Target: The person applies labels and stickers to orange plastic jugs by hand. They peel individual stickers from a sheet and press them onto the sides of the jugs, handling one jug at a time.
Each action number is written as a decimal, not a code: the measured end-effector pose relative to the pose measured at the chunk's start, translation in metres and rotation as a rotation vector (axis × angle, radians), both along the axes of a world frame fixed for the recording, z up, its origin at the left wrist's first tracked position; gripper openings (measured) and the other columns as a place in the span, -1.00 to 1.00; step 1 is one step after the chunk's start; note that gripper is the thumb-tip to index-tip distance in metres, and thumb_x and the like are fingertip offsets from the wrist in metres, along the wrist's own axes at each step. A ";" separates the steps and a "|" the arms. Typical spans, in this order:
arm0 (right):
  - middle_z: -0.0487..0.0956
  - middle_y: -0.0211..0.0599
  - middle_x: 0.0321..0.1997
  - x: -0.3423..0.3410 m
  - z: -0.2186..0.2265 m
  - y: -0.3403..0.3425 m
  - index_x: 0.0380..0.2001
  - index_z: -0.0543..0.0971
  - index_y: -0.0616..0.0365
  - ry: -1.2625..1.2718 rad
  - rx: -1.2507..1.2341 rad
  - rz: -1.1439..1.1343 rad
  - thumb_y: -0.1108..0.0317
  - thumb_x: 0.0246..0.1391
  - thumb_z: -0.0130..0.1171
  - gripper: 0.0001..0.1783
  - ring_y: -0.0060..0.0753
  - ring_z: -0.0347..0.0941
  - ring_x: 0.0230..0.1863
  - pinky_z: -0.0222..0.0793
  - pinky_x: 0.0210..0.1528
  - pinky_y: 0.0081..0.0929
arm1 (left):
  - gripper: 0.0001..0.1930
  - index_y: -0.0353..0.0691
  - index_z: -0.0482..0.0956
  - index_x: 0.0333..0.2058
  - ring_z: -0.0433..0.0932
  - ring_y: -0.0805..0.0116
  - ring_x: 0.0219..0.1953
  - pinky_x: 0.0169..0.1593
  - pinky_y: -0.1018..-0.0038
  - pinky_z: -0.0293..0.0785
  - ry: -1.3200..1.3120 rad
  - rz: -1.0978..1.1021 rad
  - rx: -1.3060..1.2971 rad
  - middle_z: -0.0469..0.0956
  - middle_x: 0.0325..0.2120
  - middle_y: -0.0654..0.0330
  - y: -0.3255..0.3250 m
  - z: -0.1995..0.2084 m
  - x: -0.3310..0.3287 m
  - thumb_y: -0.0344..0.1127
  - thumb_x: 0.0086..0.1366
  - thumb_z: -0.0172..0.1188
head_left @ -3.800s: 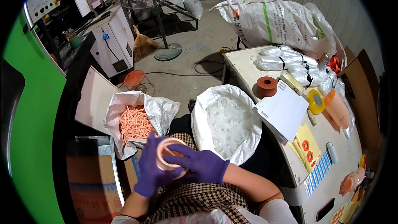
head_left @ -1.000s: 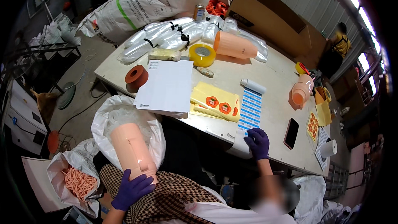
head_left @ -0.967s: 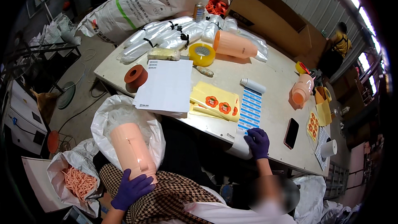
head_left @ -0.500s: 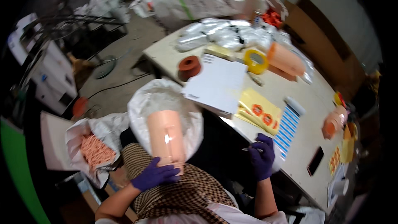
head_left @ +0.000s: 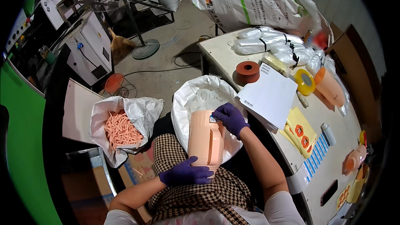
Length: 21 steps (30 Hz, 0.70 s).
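Note:
A peach-coloured plastic jug casing (head_left: 199, 137) with a long moulded handle lies tilted on my lap, its wide end away from me. My left hand (head_left: 186, 172), in a purple glove, curls around its narrow near end. At the far end, just above the handle, my gloved right hand (head_left: 230, 118) pinches a small blue-and-white sticker (head_left: 213, 119) against the casing's wall. Part of the sticker is hidden by the fingertips. On the table to the right lies a sheet of blue-striped stickers (head_left: 313, 164).
Beyond my lap stands a white sack (head_left: 183, 96) with clear plastic pieces. Left of it, another sack (head_left: 100, 121) holds pink plastic strips. The table (head_left: 221, 50) bears a white box (head_left: 271, 96), brown tape roll (head_left: 248, 71), yellow tape (head_left: 304, 82), a second casing (head_left: 329, 87) and a phone (head_left: 329, 192).
My right hand has moved left from the table edge to the casing's far end, bringing the small sticker onto it. The left hand still holds the near end. The view has shifted left.

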State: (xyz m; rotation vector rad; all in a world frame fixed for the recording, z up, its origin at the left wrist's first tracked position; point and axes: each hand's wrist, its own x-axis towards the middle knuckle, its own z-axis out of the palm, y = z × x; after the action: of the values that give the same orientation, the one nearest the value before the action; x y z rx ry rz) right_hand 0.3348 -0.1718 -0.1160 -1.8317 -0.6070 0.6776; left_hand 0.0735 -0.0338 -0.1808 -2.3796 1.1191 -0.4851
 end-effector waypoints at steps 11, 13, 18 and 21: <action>0.49 -0.09 -0.04 -0.039 -0.009 -0.019 0.10 0.50 0.14 -0.550 0.310 -0.213 0.27 0.02 0.42 -0.44 -0.12 0.53 -0.10 0.44 -0.06 -0.25 | -0.56 0.46 0.56 0.10 0.56 0.34 0.05 0.17 -0.03 0.35 0.253 -0.062 -0.561 0.55 0.03 0.47 0.020 0.030 -0.001 -0.24 0.27 0.16; 0.57 -0.16 -0.13 -0.049 0.017 -0.062 -0.04 0.60 0.09 -1.002 0.205 -0.267 0.30 -0.01 0.40 -0.58 -0.05 0.52 -0.10 0.45 -0.05 -0.20 | -0.64 0.38 0.70 -0.10 0.53 0.30 0.07 0.27 -0.17 0.20 0.255 0.221 -0.783 0.54 0.03 0.42 0.033 0.033 -0.023 -0.18 0.09 0.36; 0.58 -0.13 -0.08 -0.041 0.043 -0.191 -0.06 0.63 0.07 -1.295 -0.340 -0.667 0.27 0.07 0.31 -0.66 0.02 0.49 0.00 0.39 0.08 -0.08 | -0.45 -0.19 0.52 0.08 0.31 -0.01 0.32 0.35 0.17 0.23 -0.009 0.280 -1.498 0.34 0.28 -0.05 0.084 0.125 -0.016 -0.34 0.07 0.43; 0.64 -0.16 -0.09 -0.034 0.025 -0.277 -0.10 0.66 0.10 -0.935 -0.666 -0.567 0.29 0.06 0.31 -0.69 -0.05 0.50 0.05 0.38 0.15 -0.12 | -0.48 -0.24 0.48 0.07 0.39 0.03 0.24 0.30 0.19 0.29 0.013 0.273 -1.639 0.42 0.20 -0.07 0.114 0.172 0.005 -0.22 0.15 0.34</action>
State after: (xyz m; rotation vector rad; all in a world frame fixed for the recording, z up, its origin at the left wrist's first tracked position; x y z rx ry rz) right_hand 0.3013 -0.4493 -0.0913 -2.7817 -0.4043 -0.4785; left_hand 0.0783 0.0800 -0.0090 -3.6860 0.1944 -1.7548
